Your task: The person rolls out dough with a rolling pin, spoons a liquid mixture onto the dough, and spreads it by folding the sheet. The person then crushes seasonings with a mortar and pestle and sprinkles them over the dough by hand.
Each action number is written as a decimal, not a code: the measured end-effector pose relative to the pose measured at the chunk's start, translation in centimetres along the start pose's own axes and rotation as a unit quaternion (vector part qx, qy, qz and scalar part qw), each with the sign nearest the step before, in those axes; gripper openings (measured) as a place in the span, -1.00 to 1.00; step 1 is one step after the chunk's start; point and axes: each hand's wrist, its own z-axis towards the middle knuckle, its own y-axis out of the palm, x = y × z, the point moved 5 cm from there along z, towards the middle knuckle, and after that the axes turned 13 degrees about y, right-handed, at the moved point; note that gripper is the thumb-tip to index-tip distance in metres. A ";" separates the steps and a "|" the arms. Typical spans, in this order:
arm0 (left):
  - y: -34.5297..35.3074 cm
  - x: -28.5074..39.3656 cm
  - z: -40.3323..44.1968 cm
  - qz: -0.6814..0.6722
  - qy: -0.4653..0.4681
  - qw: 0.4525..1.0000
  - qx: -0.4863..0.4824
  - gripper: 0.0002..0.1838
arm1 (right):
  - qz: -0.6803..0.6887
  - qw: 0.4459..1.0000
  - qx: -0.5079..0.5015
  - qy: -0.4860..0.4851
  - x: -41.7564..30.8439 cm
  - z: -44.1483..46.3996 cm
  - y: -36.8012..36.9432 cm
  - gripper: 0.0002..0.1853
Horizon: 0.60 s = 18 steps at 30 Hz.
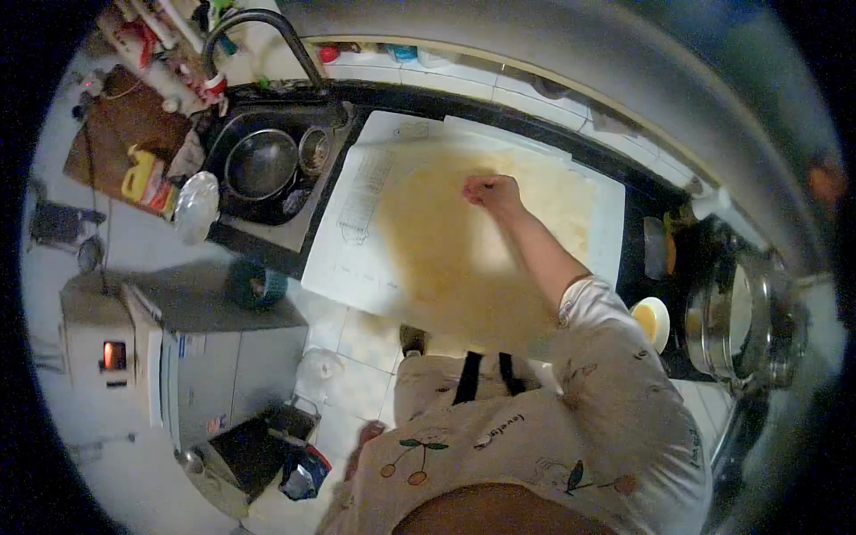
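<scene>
Over a wide, thin yellowish sheet point(437, 259) on the white board point(334, 254), my right hand point(490, 191) is held with its fingers curled together. Whatever is between the fingers, if anything, is too small to make out. The sheet covers much of the board and reaches its front edge. My left hand does not show. A small white bowl point(658, 308) with yellow contents stands to the right, by my sleeve.
At the left, a sink point(234, 125) holds a dark pan point(260, 164) below a curved black faucet point(294, 40). A yellow bottle point(138, 176) stands further left. Stacked metal pots point(713, 312) are at the right. A white appliance point(209, 374) stands lower left.
</scene>
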 end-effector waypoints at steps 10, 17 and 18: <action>-17.8 0.9 17.3 0.152 0.175 0.971 -0.057 -0.75 | 0.071 0.971 0.139 0.179 4.2 -4.9 -4.7 -0.86; -13.9 -0.7 20.0 0.094 0.169 0.964 -0.184 -0.67 | 0.036 0.954 0.202 0.218 9.2 -16.2 -8.7 -0.84; -13.9 -0.7 20.6 0.093 0.177 0.961 -0.193 -0.66 | 0.010 0.924 0.327 0.199 9.9 -17.0 -10.9 -0.88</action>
